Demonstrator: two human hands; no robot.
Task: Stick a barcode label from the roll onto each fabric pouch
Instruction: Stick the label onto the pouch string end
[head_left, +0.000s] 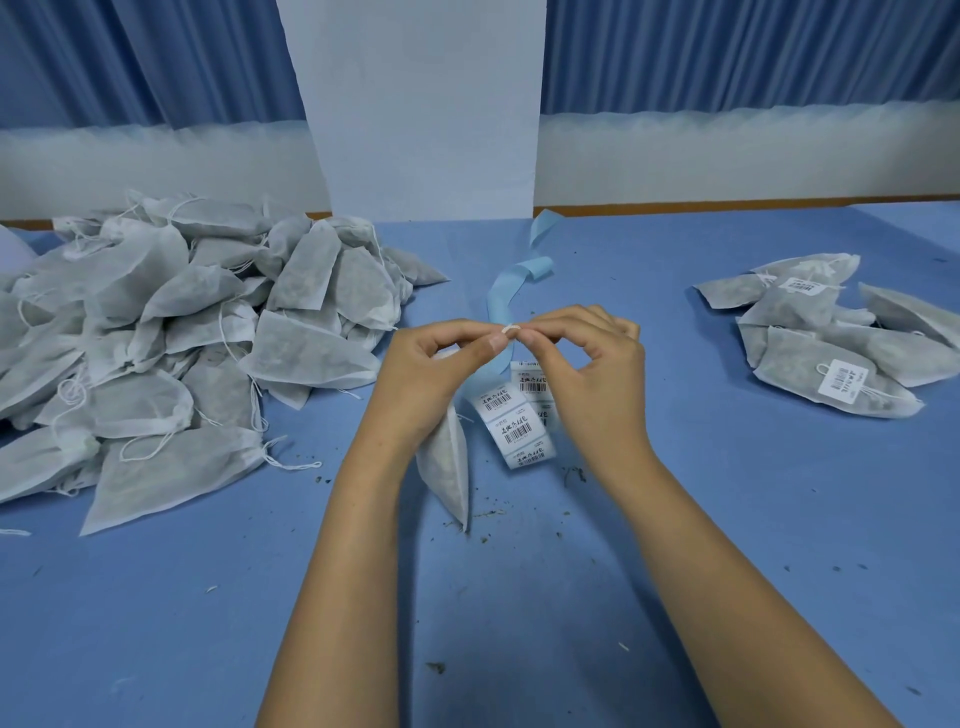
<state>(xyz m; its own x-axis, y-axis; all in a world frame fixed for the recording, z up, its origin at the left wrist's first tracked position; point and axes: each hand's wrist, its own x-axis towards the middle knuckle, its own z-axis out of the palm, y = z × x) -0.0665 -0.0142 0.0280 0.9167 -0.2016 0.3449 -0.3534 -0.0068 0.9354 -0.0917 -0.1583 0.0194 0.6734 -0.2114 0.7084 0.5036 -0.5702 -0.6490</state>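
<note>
My left hand (441, 364) and my right hand (582, 358) meet above the table's middle, fingertips pinching a small white string end (511, 328) between them. One filled fabric pouch (447, 462) hangs below my left hand, its lower corner near the table. Under my hands lies the label roll (514, 421), a strip of white barcode labels on pale blue backing. Its empty blue backing (506, 291) curls away toward the back.
A big heap of unlabelled grey-white pouches (171, 332) fills the left of the blue table (519, 597). A smaller group of pouches with barcode labels (836, 343) lies at the right. Dark crumbs dot the table. A white column and blue curtains stand behind.
</note>
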